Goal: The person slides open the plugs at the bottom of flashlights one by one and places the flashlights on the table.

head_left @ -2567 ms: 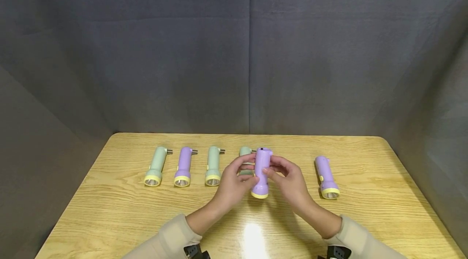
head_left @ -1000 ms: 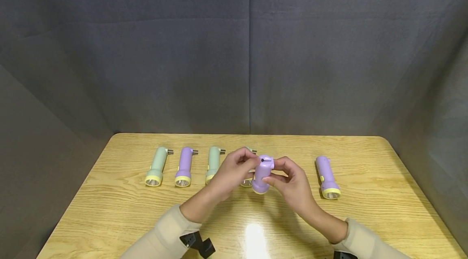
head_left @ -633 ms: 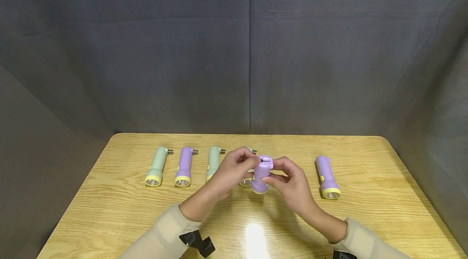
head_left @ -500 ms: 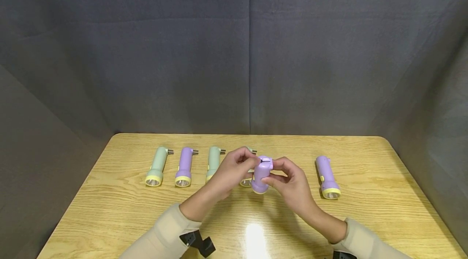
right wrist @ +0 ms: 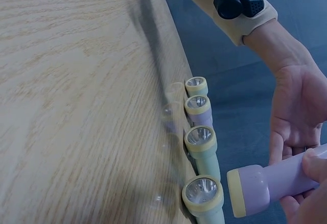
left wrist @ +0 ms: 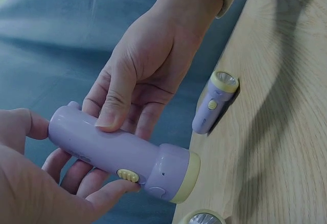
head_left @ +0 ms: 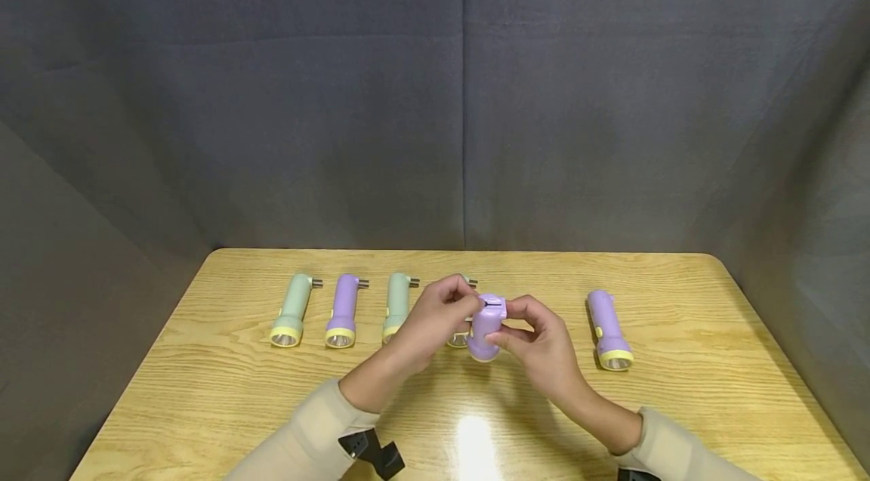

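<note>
A purple flashlight (head_left: 485, 330) with a yellow rim is held above the table by both hands, lens end down and tail tilted toward the head camera. A dark slot shows on its tail. My right hand (head_left: 547, 349) grips the body, its thumb on the side in the left wrist view. My left hand (head_left: 435, 319) has a fingertip at the tail edge; in the left wrist view its thumb lies beside the yellow switch (left wrist: 128, 176), other fingers behind the body. A green flashlight (head_left: 459, 337) lies behind the left hand, partly hidden.
On the left of the wooden table (head_left: 204, 390) lie a green flashlight (head_left: 293, 309), a purple one (head_left: 343, 309) and another green one (head_left: 397, 300), metal prongs sticking out. Another purple flashlight (head_left: 608, 330) lies at right, no prongs visible. Grey curtains (head_left: 462, 126) surround the table.
The held flashlight has tilted so its tail faces the head camera. My left hand has shifted from its side up to the tail. Over the last half second it sinks slightly.
</note>
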The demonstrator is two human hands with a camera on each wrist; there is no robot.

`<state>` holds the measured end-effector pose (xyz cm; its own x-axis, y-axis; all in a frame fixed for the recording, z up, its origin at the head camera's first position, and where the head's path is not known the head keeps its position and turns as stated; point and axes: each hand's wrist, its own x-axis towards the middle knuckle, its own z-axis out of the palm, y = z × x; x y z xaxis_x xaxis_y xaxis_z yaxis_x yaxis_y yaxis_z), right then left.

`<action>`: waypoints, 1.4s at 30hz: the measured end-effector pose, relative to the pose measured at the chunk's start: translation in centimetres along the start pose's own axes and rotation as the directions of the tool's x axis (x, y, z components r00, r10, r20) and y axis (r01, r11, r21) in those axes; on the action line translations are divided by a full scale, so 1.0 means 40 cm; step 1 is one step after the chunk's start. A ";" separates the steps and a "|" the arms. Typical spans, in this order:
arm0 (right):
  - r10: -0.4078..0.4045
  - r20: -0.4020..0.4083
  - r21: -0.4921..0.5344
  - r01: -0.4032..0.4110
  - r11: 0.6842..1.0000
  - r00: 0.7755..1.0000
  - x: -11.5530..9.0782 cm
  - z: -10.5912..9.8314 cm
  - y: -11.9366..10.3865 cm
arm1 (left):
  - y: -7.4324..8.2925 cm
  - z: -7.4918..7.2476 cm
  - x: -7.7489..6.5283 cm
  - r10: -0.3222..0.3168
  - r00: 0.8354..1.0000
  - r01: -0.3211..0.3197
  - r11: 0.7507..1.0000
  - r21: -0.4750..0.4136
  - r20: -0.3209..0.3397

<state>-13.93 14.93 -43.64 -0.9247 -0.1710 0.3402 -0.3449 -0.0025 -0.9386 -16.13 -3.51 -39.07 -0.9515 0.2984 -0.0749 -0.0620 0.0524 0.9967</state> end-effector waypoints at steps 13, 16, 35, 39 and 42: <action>0.025 -0.026 -0.023 -0.026 0.999 0.999 -0.001 -0.001 0.003 | -0.007 -0.009 0.005 -0.031 0.998 0.033 0.999 -0.028 0.058; 0.039 -0.034 -0.014 -0.039 0.999 0.999 -0.001 -0.001 0.001 | -0.004 -0.008 0.005 -0.036 0.998 0.037 0.999 -0.025 0.048; 0.064 -0.064 -0.050 -0.067 0.996 0.996 0.000 0.006 -0.005 | 0.001 -0.002 0.002 -0.025 0.999 0.026 1.000 -0.013 0.032; 0.040 -0.055 -0.052 -0.043 0.998 0.998 0.000 0.005 -0.003 | 0.001 0.000 0.003 -0.026 0.999 0.027 1.000 -0.015 0.030; 0.040 -0.048 -0.049 -0.043 0.998 0.998 0.001 0.005 -0.004 | 0.002 0.001 0.003 -0.028 0.999 0.029 0.999 -0.015 0.028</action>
<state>-13.89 14.74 -43.48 -0.9446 -0.1231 0.3044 -0.3126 0.0536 -0.9484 -16.23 -3.43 -39.00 -0.9405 0.3234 -0.1041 -0.0939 0.0471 0.9945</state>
